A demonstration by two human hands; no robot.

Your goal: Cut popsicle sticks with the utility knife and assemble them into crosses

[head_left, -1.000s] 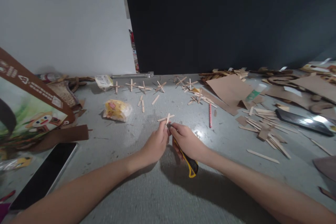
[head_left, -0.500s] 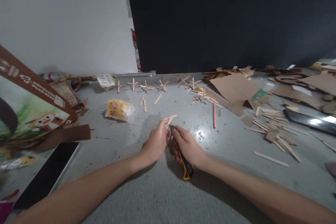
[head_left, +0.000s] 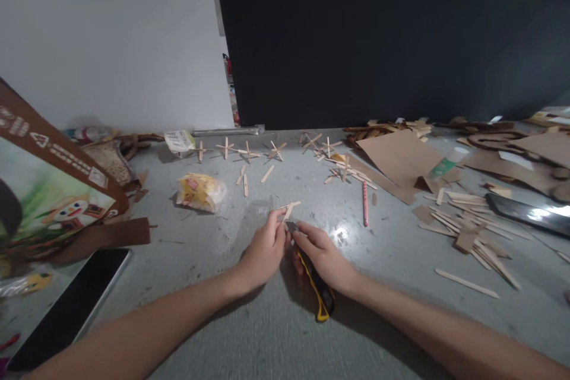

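Between the fingers of my left hand (head_left: pixel 266 244) is a small piece of crossed wooden craft sticks (head_left: pixel 290 209), held just above the grey table. My right hand (head_left: pixel 323 255) is wrapped round a black and yellow utility knife (head_left: pixel 324 300), its handle end pointing toward me. The knife's tip (head_left: pixel 291 226) meets the sticks close to my left fingertips; the exact contact is hidden by the fingers. Beyond my hands, several star-like crossed-stick pieces (head_left: pixel 276 151) stand in a row, with a few loose short sticks (head_left: pixel 267 174) in front.
A yellow plastic packet (head_left: pixel 201 192) lies left of centre, a phone (head_left: pixel 71 309) nearer me at left beside a printed carton (head_left: pixel 57 190). On the right are a red-striped stick (head_left: pixel 366 204), a pile of craft sticks (head_left: pixel 474 231), cardboard (head_left: pixel 398 157), a glue stick (head_left: pixel 449 162) and a dark glossy object (head_left: pixel 529 214).
Both hands stay together with the same grips on the sticks and the knife. The whole scene sits slightly lower in view, as the camera has tilted a little.
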